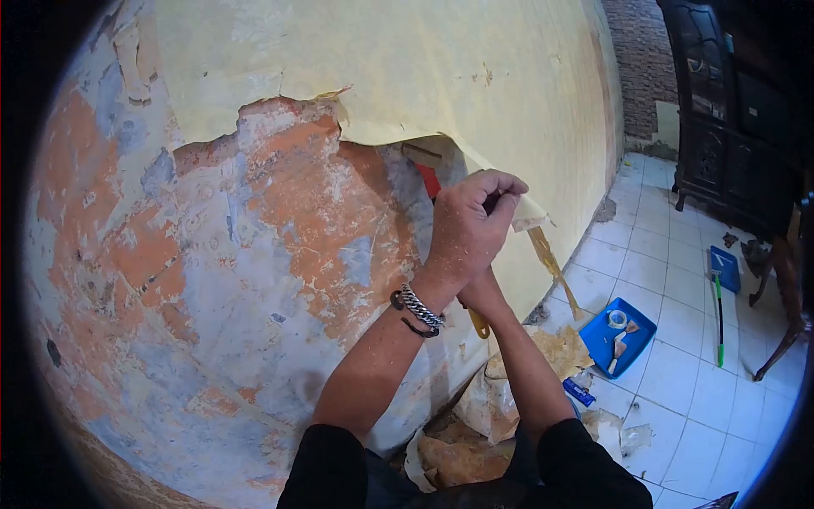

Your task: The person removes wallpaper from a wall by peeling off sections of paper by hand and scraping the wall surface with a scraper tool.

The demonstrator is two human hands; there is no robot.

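Observation:
My left hand (476, 225) is closed in a pinch at the loose edge of the cream-yellow wallpaper (532, 214), which lifts away from the wall. Behind my left wrist, my right hand (483, 293) is mostly hidden. A yellow-handled tool (481, 324) sticks out below it, and a red part (428, 180) shows above, beneath the lifted sheet. Whether both belong to one tool cannot be made out. The bared wall (305, 220) shows patches of orange, grey and white with a ragged wallpaper border above. A torn strip (551, 263) dangles from the sheet.
Peeled scraps (483, 407) lie at the foot of the wall. On the white tiled floor (670, 339) stand a blue tray (647, 338) with a tape roll (616, 319) and a blue dustpan (723, 268) near a green-and-black stick (719, 322). A dark cabinet (721, 119) stands beyond.

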